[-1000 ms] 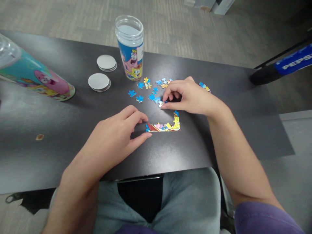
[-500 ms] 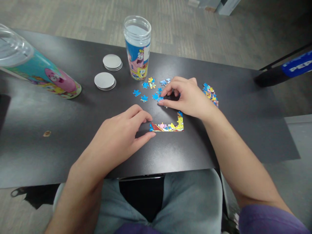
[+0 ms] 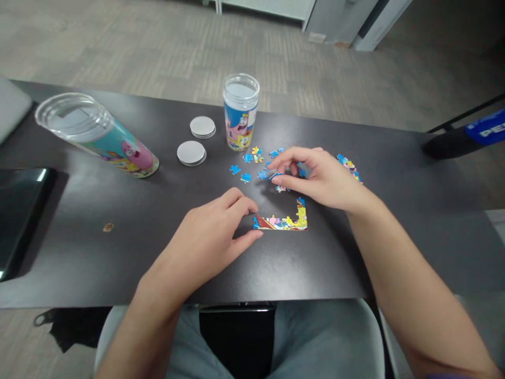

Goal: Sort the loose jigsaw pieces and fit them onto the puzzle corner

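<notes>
"Checking left hand (image 3: 207,231): grip?"
"Slightly parted, thumb and forefinger bracketing the left end of the L-shaped jigsaw section (image 3: 279,223), flat on the tabletop (image 3: 221,284). A careless nudge could split its joints."
"And right hand (image 3: 321,176)?"
"Narrow pinch, apparently on a blue jigsaw piece (image 3: 276,176); slack fingertips could drop it."
"Materials?"
"Tabletop smooth, dark; jigsaw thin, glossy, knob-edged."

tabletop (image 3: 284,266) nearside of the joined strip (image 3: 276,224) is open; tumbler (image 3: 240,126) blocks behind loose pieces (image 3: 245,178)
</notes>
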Motion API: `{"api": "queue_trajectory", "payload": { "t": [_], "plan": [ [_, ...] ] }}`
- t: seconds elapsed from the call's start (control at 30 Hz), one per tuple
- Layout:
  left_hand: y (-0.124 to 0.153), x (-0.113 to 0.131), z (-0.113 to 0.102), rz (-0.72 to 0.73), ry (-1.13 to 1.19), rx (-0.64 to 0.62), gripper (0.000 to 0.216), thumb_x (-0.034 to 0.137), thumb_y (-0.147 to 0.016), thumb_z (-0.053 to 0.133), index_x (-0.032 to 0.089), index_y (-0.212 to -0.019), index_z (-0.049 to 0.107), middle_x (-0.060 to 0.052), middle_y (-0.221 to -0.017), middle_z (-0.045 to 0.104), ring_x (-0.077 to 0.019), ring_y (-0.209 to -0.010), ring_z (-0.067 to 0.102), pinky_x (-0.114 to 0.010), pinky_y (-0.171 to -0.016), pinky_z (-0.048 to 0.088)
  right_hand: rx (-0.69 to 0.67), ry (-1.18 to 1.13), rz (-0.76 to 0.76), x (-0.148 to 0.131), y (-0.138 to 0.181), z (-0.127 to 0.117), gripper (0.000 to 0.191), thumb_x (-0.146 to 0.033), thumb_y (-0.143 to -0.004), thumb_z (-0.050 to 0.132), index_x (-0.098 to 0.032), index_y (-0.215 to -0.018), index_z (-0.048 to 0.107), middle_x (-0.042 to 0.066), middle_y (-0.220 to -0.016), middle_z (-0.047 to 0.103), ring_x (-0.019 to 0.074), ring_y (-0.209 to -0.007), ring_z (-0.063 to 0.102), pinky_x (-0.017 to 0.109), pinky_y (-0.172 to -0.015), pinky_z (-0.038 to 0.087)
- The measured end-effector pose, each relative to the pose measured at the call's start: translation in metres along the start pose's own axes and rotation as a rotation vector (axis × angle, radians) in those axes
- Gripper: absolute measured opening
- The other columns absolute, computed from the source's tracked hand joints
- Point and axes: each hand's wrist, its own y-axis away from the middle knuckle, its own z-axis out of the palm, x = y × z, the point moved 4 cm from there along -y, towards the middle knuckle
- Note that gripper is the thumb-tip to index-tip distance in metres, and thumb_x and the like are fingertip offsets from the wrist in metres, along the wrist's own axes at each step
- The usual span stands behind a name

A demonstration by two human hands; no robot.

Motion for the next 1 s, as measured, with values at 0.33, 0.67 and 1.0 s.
{"api": "queue_trajectory", "payload": {
  "t": [0.33,0.67,1.0],
  "plan": [
    [0.000,0.002,-0.007,-0.008,0.049,0.042,0.016,0.044,-0.120,0.078,0.036,-0.134,0.073,-0.005,-0.132,0.088,-0.0299,-0.092,0.087,-0.050,-0.082,0.075,0.233,-0.252,0.093,0.013,0.008,-0.040,0.040,-0.046,-0.083,0.123,-0.034,-0.089,0.084,0.003,-0.090,0.083,0.0262,-0.081,0.069,0.045,-0.076,0.057],
    [-0.036,0.021,-0.044,0.040,-0.092,0.031,0.031,0.054,-0.122,0.067,0.030,-0.136,0.082,-0.007,-0.130,0.087,-0.0283,-0.091,0.081,-0.047,-0.082,0.065,0.202,-0.401,0.094,0.031,0.008,-0.046,0.032,-0.038,-0.087,0.117,-0.030,-0.104,0.092,0.002,-0.096,0.090,0.0248,-0.092,0.082,0.041,-0.088,0.071],
    [-0.109,0.004,-0.025,0.107,-0.098,-0.019,0.038,0.058,-0.120,0.072,0.028,-0.135,0.090,0.001,-0.132,0.083,-0.0245,-0.117,0.075,-0.037,-0.102,0.065,0.032,-0.371,0.178,0.028,0.014,-0.047,0.028,-0.011,-0.095,0.113,-0.025,-0.094,0.088,0.003,-0.092,0.090,0.0215,-0.087,0.079,0.039,-0.088,0.064]
  ]
}}
